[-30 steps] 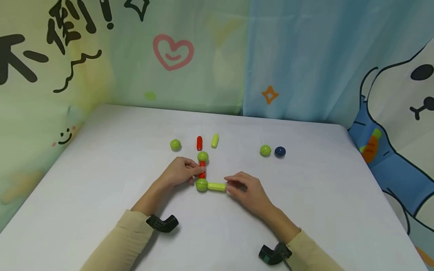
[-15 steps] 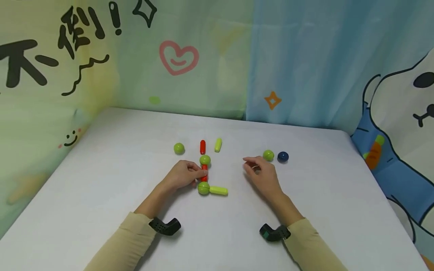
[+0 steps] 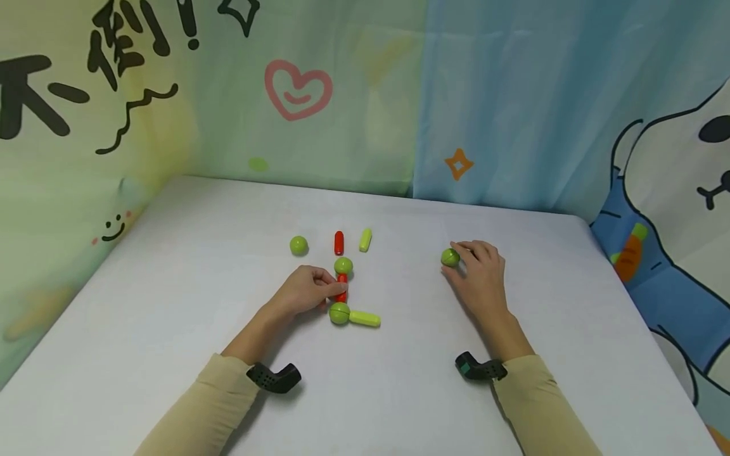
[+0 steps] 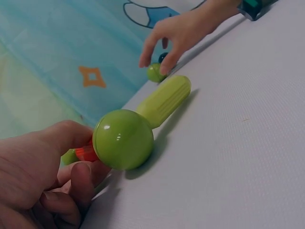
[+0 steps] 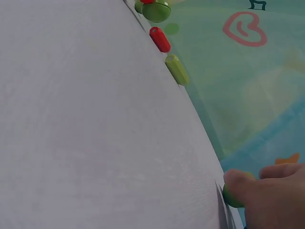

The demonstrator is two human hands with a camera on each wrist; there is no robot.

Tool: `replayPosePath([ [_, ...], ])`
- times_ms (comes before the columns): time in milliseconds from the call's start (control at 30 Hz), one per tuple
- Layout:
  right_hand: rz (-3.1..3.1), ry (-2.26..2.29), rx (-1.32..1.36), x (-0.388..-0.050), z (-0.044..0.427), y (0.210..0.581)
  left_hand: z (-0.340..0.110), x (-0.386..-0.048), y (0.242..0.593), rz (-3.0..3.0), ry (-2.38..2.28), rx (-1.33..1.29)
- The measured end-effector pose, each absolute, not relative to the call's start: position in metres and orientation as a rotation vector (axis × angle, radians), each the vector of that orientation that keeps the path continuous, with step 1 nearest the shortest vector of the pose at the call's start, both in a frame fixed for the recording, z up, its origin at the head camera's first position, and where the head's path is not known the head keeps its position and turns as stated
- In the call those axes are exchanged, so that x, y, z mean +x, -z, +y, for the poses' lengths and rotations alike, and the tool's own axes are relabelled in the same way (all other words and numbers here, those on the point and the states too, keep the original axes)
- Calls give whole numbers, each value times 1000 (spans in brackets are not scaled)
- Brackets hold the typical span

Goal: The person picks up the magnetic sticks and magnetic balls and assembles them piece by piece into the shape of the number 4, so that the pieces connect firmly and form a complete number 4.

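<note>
My left hand (image 3: 308,289) pinches a red rod (image 3: 342,292) between thumb and fingers. The rod joins two green balls, one at its far end (image 3: 343,265) and one at its near end (image 4: 124,140). From the near ball a yellow-green rod (image 3: 365,318) sticks out to the right, lying along the table. Further right, my right hand (image 3: 481,278) has thumb and fingertips on either side of a loose green ball (image 3: 450,257), which rests on the table. A dark blue ball (image 4: 163,57) shows behind that hand in the left wrist view; the hand hides it in the head view.
Behind the joined pieces lie a loose green ball (image 3: 299,246), a red rod (image 3: 339,243) and a yellow-green rod (image 3: 365,240). The white table (image 3: 228,215) ends at a printed curtain (image 3: 502,95). Each wrist wears a black camera.
My right hand has left the yellow-green rod's end, moved right and away, and come around the loose green ball. My left hand keeps its grip on the red rod.
</note>
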State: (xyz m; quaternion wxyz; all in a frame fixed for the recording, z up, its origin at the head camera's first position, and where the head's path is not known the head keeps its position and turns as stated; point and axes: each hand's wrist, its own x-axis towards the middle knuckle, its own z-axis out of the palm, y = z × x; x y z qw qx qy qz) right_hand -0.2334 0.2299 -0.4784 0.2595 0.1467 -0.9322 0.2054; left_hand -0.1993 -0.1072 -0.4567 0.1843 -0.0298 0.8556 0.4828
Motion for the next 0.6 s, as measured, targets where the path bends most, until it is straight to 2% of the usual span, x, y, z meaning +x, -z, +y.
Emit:
replayPosePath([
  [300, -2525, -414, 427, -234, 229, 479, -107, -200, 458, 2425, -1360, -70],
  [600, -2586, -562, 555, -224, 211, 474, -108, -199, 458, 2433, -1342, -71],
])
